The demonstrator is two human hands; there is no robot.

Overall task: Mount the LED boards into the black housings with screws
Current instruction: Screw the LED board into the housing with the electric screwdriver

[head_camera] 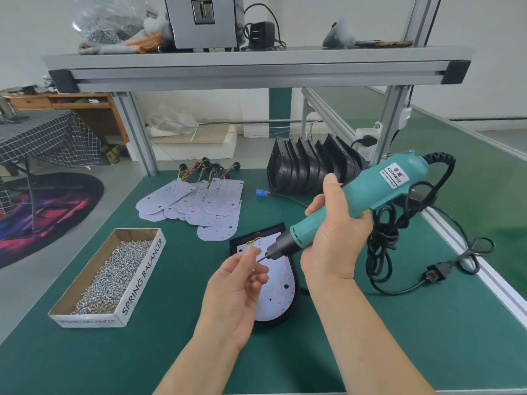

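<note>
- Left grip (pixel 236 283), nearest the lens, pinches a tiny screw (pixel 260 260) against the bit tip.
- Right grip (pixel 333 235) wraps round the teal screwdriver (pixel 370 189), which tilts with its bit down and to the left.
- Under both hands a board (pixel 276 292) lies inside a black housing (pixel 295 295), flat on the green worktop (pixel 342 352).
- At the left stands a box (pixel 142 280) of loose screws, printed "SPRING BALANCER".
- Behind it spare boards (pixel 199 206) lie fanned out, with wire tails at their far ends.
- Further right is a row of housings (pixel 308 166) on edge, with a blue connector (pixel 261 193) just beside it.
- Along the right edge a black cable (pixel 382 243) lies coiled, its plug (pixel 435 275) on the mat.
- An aluminium shelf (pixel 256 67) spans overhead.
- Beyond the worktop are grey floor, a dark round rug (pixel 42 212), a checked cloth (pixel 42 138) and a wooden desk (pixel 71 104).
- The screw is barely legible.
- The left hand hides the board's left edge and the screwdriver nose hides its upper right corner.
- Both forearms and the items on the shelf run out of frame.
</note>
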